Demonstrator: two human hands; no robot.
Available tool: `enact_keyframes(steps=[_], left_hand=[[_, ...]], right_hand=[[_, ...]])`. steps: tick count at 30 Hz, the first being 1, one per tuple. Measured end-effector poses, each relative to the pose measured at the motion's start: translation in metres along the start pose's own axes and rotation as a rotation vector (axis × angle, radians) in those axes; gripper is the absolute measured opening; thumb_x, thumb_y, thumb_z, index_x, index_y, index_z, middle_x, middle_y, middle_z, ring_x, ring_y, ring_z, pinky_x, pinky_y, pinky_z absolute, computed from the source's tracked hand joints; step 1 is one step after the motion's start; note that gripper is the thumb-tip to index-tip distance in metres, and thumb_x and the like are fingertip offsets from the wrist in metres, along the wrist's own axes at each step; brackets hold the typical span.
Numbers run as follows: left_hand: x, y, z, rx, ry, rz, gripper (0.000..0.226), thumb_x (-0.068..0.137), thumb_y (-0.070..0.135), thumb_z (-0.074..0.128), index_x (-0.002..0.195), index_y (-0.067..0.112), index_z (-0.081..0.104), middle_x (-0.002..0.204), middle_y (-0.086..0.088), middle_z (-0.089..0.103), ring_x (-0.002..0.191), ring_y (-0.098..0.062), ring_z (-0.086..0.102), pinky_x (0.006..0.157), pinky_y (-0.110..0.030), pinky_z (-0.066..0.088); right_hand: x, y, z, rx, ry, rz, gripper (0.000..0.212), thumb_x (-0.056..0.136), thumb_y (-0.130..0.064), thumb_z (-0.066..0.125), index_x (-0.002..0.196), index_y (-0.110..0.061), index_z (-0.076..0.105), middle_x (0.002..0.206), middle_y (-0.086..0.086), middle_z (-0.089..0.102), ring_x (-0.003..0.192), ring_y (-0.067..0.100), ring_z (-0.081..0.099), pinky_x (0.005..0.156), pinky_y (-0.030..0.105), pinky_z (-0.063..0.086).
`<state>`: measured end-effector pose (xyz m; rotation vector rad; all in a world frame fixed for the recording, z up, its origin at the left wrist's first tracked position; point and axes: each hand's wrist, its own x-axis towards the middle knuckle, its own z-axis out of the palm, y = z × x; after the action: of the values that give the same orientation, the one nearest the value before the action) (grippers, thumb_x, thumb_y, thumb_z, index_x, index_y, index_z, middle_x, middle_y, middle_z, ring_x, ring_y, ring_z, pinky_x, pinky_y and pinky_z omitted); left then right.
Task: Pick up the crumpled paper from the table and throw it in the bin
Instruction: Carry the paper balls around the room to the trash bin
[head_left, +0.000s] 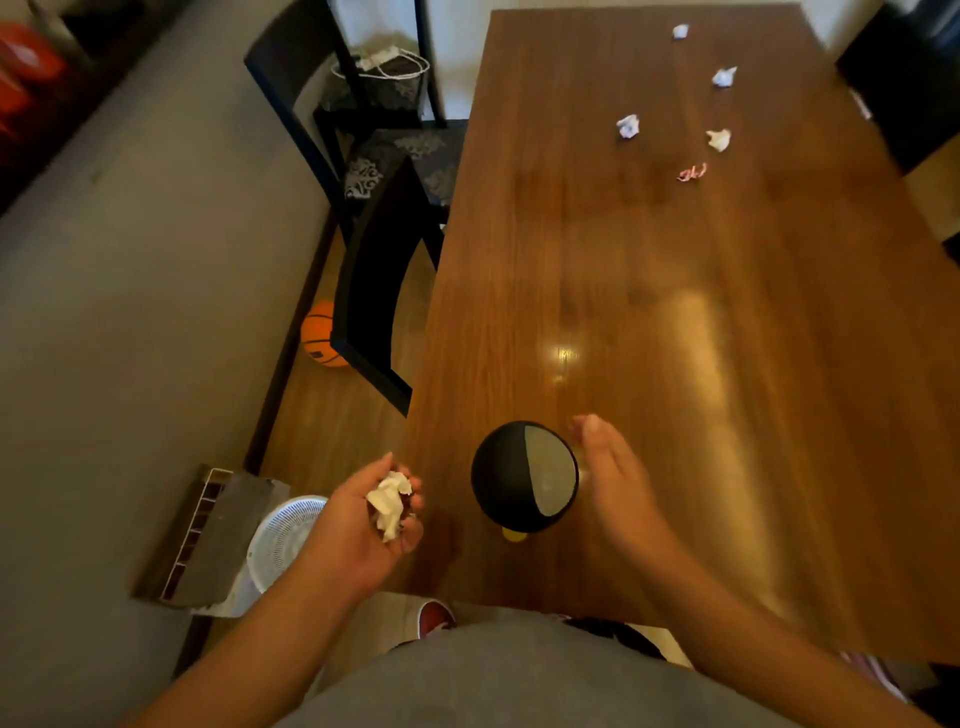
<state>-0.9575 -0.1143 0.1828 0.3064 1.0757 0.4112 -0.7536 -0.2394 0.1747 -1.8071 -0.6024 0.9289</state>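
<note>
Carrying paper (388, 503) cupped in left hand (363, 525), just left of bin (523, 477); right hand (613, 478) open beside it. Next: drop through lid.

You find the bin (524, 477) on the table (675, 312) near its front edge, between your left hand (363, 519), holding crumpled paper (388, 501), and your right hand (615, 478), with five paper balls (627, 126) at the far end.

Left hand (363, 525) cupped closed, right hand (613, 478) open.
</note>
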Motion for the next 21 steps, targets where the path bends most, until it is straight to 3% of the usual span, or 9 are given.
enact_keyframes(steps=[3, 5, 8, 12, 14, 17, 19, 21], left_hand=[[-0.001, 0.000, -0.003, 0.075, -0.033, -0.003, 0.017, 0.079, 0.031, 0.065, 0.077, 0.013, 0.067, 0.070, -0.003, 0.067, 0.055, -0.011, 0.061, 0.041, -0.020, 0.047], [-0.001, 0.000, 0.002, 0.137, -0.049, 0.026, 0.011, 0.076, 0.027, 0.069, 0.077, 0.016, 0.068, 0.071, -0.002, 0.068, 0.056, -0.010, 0.062, 0.040, -0.019, 0.046], [-0.001, 0.004, 0.023, 0.357, -0.116, 0.153, 0.009, 0.069, 0.025, 0.074, 0.069, 0.023, 0.064, 0.069, 0.000, 0.063, 0.055, -0.008, 0.060, 0.039, -0.018, 0.040], [0.001, 0.011, 0.068, 1.112, -0.169, 0.497, 0.015, 0.080, 0.032, 0.074, 0.073, 0.028, 0.062, 0.074, 0.005, 0.065, 0.063, -0.006, 0.063, 0.048, -0.020, 0.049], [0.004, 0.010, 0.093, 1.440, -0.194, 0.707, 0.013, 0.082, 0.033, 0.072, 0.078, 0.031, 0.060, 0.082, 0.006, 0.064, 0.073, -0.008, 0.063, 0.058, -0.026, 0.055], [0.010, 0.001, 0.125, 1.890, -0.301, 0.897, 0.014, 0.086, 0.035, 0.067, 0.084, 0.028, 0.054, 0.088, 0.011, 0.055, 0.082, -0.012, 0.056, 0.073, -0.034, 0.053], [0.014, -0.006, 0.140, 2.004, -0.391, 1.017, 0.016, 0.088, 0.035, 0.063, 0.085, 0.028, 0.050, 0.087, 0.012, 0.049, 0.082, -0.011, 0.053, 0.071, -0.029, 0.047], [0.016, -0.010, 0.150, 1.926, -0.448, 1.199, 0.016, 0.089, 0.037, 0.060, 0.083, 0.030, 0.046, 0.082, 0.014, 0.044, 0.074, -0.006, 0.047, 0.063, -0.019, 0.038]], right_hand=[[0.008, 0.026, -0.017, -0.041, 0.111, -0.035, 0.054, 0.079, -0.077, 0.025, 0.111, -0.044, 0.055, 0.103, -0.029, 0.056, 0.094, -0.025, 0.050, 0.075, 0.013, 0.037], [0.013, 0.049, -0.030, -0.104, 0.117, -0.005, 0.058, 0.077, -0.080, 0.033, 0.117, -0.042, 0.053, 0.108, -0.027, 0.057, 0.101, -0.011, 0.055, 0.075, 0.015, 0.039], [0.020, 0.091, -0.047, -0.420, 0.067, 0.055, 0.047, 0.086, -0.059, 0.053, 0.126, -0.033, 0.052, 0.122, -0.013, 0.053, 0.107, 0.004, 0.050, 0.080, 0.021, 0.042], [0.020, 0.135, -0.066, -0.854, -0.003, 0.080, 0.054, 0.087, -0.055, 0.055, 0.133, -0.029, 0.047, 0.135, -0.004, 0.049, 0.121, 0.014, 0.047, 0.097, 0.033, 0.046], [0.018, 0.146, -0.072, -0.958, -0.008, 0.052, 0.056, 0.086, -0.057, 0.053, 0.134, -0.029, 0.047, 0.140, -0.001, 0.047, 0.127, 0.018, 0.044, 0.103, 0.036, 0.043], [0.015, 0.157, -0.079, -1.005, -0.008, 0.007, 0.058, 0.087, -0.055, 0.052, 0.138, -0.028, 0.045, 0.148, 0.000, 0.042, 0.135, 0.019, 0.037, 0.108, 0.036, 0.037], [0.012, 0.162, -0.080, -1.022, -0.012, -0.008, 0.060, 0.088, -0.055, 0.050, 0.141, -0.028, 0.042, 0.152, 0.000, 0.037, 0.139, 0.020, 0.033, 0.111, 0.037, 0.034], [0.011, 0.165, -0.081, -1.048, -0.025, -0.015, 0.062, 0.088, -0.054, 0.049, 0.143, -0.028, 0.039, 0.155, 0.001, 0.034, 0.142, 0.021, 0.029, 0.113, 0.038, 0.032]])
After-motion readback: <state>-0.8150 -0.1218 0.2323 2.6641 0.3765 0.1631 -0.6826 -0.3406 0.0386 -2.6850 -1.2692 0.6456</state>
